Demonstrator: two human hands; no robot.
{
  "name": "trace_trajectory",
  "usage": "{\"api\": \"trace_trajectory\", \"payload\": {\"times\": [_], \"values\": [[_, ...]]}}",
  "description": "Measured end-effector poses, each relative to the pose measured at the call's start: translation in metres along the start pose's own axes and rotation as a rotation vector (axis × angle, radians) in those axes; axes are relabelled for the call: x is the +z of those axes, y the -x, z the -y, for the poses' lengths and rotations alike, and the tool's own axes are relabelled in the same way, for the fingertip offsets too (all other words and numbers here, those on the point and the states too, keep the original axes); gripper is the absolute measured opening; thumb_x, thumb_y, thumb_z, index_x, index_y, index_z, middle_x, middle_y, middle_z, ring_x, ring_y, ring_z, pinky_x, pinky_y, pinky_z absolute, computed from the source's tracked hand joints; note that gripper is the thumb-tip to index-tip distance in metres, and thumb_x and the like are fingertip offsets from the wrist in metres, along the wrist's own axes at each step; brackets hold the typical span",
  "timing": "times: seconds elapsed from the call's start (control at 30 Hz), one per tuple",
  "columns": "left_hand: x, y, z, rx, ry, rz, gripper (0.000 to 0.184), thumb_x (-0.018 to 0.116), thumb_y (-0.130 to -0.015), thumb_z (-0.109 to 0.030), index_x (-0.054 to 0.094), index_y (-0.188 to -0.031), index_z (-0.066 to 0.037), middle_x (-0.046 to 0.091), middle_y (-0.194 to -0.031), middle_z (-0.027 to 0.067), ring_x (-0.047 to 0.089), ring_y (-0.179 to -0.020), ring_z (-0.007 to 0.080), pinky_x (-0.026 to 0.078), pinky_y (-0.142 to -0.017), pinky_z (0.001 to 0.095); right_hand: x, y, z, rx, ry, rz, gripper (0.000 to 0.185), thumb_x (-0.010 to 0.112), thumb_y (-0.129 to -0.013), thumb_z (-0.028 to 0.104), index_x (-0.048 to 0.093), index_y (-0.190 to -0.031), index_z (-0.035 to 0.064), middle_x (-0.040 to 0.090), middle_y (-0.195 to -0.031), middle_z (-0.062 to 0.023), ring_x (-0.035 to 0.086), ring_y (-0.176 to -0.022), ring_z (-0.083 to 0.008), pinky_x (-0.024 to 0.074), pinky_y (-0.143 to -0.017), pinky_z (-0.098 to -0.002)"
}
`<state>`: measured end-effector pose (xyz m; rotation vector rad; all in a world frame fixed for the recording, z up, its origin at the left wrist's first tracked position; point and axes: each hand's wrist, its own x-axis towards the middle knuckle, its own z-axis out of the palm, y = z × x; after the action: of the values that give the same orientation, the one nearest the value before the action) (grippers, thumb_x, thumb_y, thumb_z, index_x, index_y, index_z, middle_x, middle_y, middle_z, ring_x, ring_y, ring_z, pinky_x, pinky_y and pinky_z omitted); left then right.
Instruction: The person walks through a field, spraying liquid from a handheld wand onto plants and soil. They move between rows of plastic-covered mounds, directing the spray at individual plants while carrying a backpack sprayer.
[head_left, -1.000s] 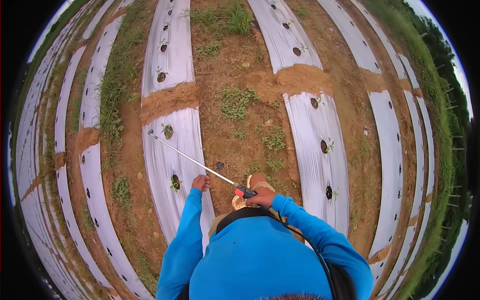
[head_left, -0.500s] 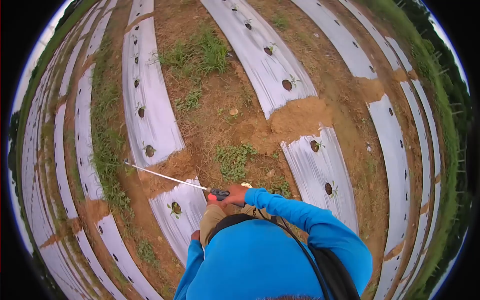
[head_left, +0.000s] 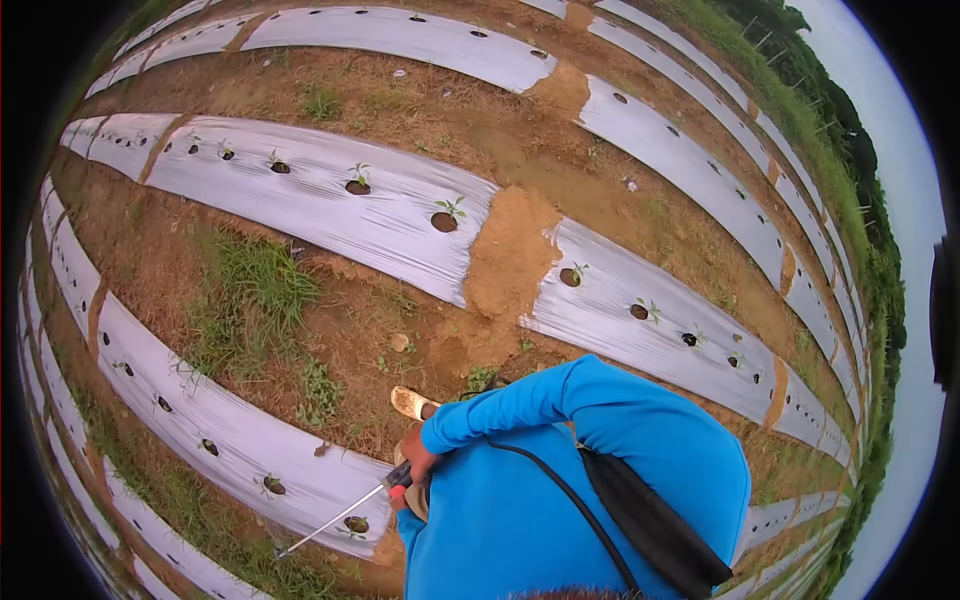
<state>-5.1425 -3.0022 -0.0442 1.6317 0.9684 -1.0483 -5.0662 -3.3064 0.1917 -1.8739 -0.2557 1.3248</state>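
Observation:
My right hand (head_left: 418, 456) is closed around the dark handle of a spray wand (head_left: 338, 517). The wand's thin metal tube slants down to the left, its tip over the grass beside a mulched bed. Only a bit of my left hand (head_left: 399, 501) shows, low by my body below the handle; its fingers are hidden. Nearest the wand, a small seedling (head_left: 354, 525) stands in a dark planting hole of the plastic-covered bed (head_left: 320, 487). A black hose (head_left: 535, 462) crosses my blue shirt, and a wide black strap (head_left: 640, 510) lies over my right side.
Beds under silvery plastic (head_left: 400, 235) run across the field, with seedlings in round holes. A bare soil gap (head_left: 510, 245) splits the bed ahead. Grass clumps (head_left: 262, 285) grow on the path. My foot in a light shoe (head_left: 412, 402) shows ahead. Trees line the right edge.
My view has swung to the right, so the beds now run crosswise. The wand points down-left instead of left and slightly up, still held in my right hand. My foot has come into view.

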Motion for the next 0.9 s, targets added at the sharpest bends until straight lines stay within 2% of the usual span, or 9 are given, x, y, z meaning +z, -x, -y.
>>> {"api": "trace_trajectory", "payload": {"times": [0.1,0.17,0.27,0.33,0.4,0.7,0.77,0.83,0.9], "values": [[-0.035,-0.04,-0.105,0.075,0.051,0.036,0.027,0.052,-0.075,-0.027,0.056,-0.088,-0.005,0.059,-0.082,0.0075,0.057,-0.069,0.0236,0.048,-0.056,0.0398,-0.079,-0.016,0.043,-0.013,0.03,0.017,0.053,0.067,-0.051,0.043,0.064,-0.074,-0.0042,0.061,-0.076,-0.0197,0.058,-0.071,-0.0292,0.0462,-0.064,-0.0379],[-0.042,-0.053,-0.199,-0.109,0.336,0.105,0.025,0.055,-0.071,-0.028,0.054,-0.084,-0.007,0.056,-0.073,0.0081,0.055,-0.061,0.0225,0.046,-0.05,0.0377,-0.128,-0.033,0.069,0.024,0.055,-0.01,0.052,0.068,-0.05,0.044,0.064,-0.073,-0.0023,0.061,-0.076,-0.0182,0.059,-0.071,-0.0292,0.0464,-0.064,-0.0376],[-0.073,-0.086,-0.296,0.086,0.355,0.159,0.022,0.051,-0.073,-0.022,0.054,-0.083,-0.003,0.053,-0.065,0.0084,0.049,-0.045,0.0191,0.043,-0.04,0.0309,-0.19,-0.081,0.091,-0.005,0.017,-0.016,0.051,0.067,-0.052,0.047,0.064,-0.075,0.0008,0.061,-0.075,-0.016,0.059,-0.071,-0.0286,0.0465,-0.063,-0.0373],[-0.085,-0.114,-0.337,0.328,0.322,0.121,0.023,0.052,-0.077,-0.021,0.053,-0.087,-0.001,0.054,-0.066,0.0087,0.053,-0.05,0.0169,0.047,-0.043,0.0284,-0.241,-0.113,0.101,0.022,0.009,0.013,0.053,0.065,-0.053,0.048,0.063,-0.078,0.0012,0.061,-0.075,-0.0154,0.059,-0.069,-0.0277,0.0459,-0.062,-0.037],[-0.087,-0.115,-0.395,0.181,0.34,-0.009,0.015,0.054,-0.071,-0.017,0.054,-0.075,-0.003,0.051,-0.063,0.009,0.05,-0.05,0.0196,0.041,-0.041,0.032,-0.285,-0.161,0.105,0.021,0.054,0.098,0.054,0.064,-0.054,0.048,0.062,-0.079,0.0009,0.06,-0.075,-0.0154,0.059,-0.068,-0.0271,0.0453,-0.061,-0.0369],[-0.144,-0.145,-0.485,-0.05,0.049,-0.094,0.024,0.047,-0.077,-0.027,0.058,-0.077,-0.006,0.058,-0.072,0.007,0.057,-0.061,0.0205,0.045,-0.05,0.0346,-0.532,-0.314,0.178,-0.098,0.059,0.044,0.053,0.065,-0.055,0.047,0.061,-0.077,-0.0011,0.058,-0.067,-0.0133,0.056,-0.062,-0.0247,0.0434,-0.06,-0.0345],[-0.161,-0.164,-0.499,-0.021,0.134,-0.172,0.026,0.047,-0.077,-0.026,0.058,-0.08,-0.003,0.059,-0.076,0.0096,0.057,-0.067,0.0222,0.046,-0.055,0.0363,-0.588,-0.348,0.206,-0.018,0.048,0.068,0.053,0.065,-0.055,0.047,0.061,-0.076,-0.0012,0.058,-0.067,-0.0129,0.056,-0.062,-0.0243,0.0434,-0.06,-0.0343],[-0.182,-0.185,-0.52,0.263,-0.066,-0.197,0.037,0.052,-0.073,-0.036,0.061,-0.086,-0.002,0.059,-0.072,0.0094,0.055,-0.064,0.0177,0.045,-0.055,0.0318,-0.647,-0.367,0.252,0.043,0.159,0.067,0.052,0.066,-0.055,0.047,0.061,-0.076,-0.0012,0.058,-0.067,-0.0121,0.055,-0.062,-0.0232,0.043,-0.06,-0.0346],[-0.196,-0.18,-0.585,0.114,0.248,-0.214,0.035,0.051,-0.075,-0.034,0.061,-0.086,-0.003,0.059,-0.07,0.0094,0.055,-0.062,0.0177,0.045,-0.055,0.0317,-0.685,-0.411,0.27,0.041,0.16,0.085,0.052,0.066,-0.055,0.046,0.061,-0.076,-0.0014,0.058,-0.067,-0.012,0.055,-0.061,-0.023,0.0427,-0.059,-0.0347]]}}
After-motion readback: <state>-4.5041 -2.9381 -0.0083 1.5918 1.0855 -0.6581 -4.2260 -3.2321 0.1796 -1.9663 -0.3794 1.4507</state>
